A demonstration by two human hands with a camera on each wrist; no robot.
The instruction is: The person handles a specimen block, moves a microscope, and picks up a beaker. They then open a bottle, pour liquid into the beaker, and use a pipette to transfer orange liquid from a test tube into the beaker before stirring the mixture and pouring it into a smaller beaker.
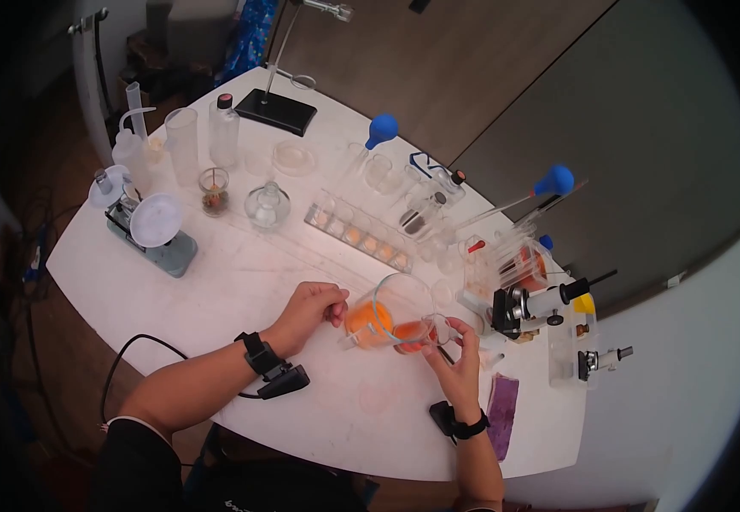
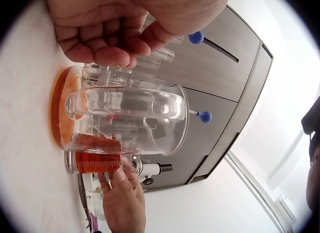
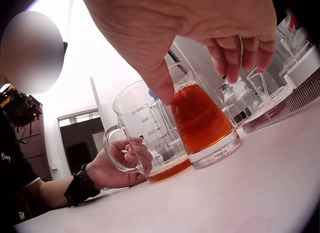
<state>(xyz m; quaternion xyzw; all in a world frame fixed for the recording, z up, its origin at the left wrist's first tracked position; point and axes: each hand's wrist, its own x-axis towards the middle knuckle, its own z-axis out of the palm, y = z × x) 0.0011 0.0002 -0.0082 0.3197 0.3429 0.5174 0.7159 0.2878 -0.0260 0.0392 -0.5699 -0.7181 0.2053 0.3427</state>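
Note:
A large clear glass measuring jug (image 3: pixel 127 105) stands on the white table (image 1: pixel 319 418), with shallow orange liquid at its bottom. Close to its right in the head view is a tapered, graduated glass flask (image 3: pixel 202 125), mostly full of red-orange liquid. My right hand (image 1: pixel 460 363) holds this flask near its top, thumb on one side and fingers on the other. The palm hides the flask's mouth in the right wrist view. Beside the jug, my left hand (image 1: pixel 308 316) rests by the handle (image 2: pixel 125 103) with loosely curled fingers, holding nothing.
Beyond the jug runs a rack (image 1: pixel 357 235) of several small cups. A balance (image 1: pixel 157 230) and a round glass lamp (image 1: pixel 268 205) stand left. Microscopes (image 1: pixel 541 307) and a test tube stand (image 1: pixel 481 282) are right, above a purple cloth (image 1: pixel 502 418).

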